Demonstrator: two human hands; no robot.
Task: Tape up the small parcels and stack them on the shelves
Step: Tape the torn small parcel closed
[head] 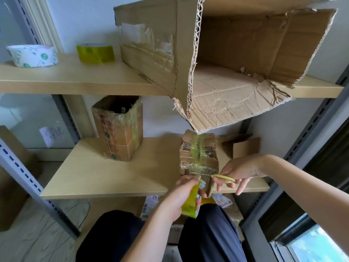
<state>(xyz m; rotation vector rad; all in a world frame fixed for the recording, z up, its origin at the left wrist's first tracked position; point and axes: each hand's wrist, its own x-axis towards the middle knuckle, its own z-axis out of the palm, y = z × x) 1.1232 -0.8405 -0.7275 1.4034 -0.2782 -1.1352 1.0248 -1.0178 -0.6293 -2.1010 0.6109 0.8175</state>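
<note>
Taping goes on: left hand (178,195) grips the roll (190,206), right hand (239,172) pinches scissors (222,179) by the parcel (198,156) (one taped box (118,129) already shelved).

Middle shelf (113,176): two taped parcels (118,129), open box (243,146).

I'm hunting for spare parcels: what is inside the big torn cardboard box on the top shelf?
The big torn cardboard box lies on its side with its open end facing the camera. Only its creased bare floor and walls show; no parcels are visible. Its far left interior is hidden behind the flap.
</note>
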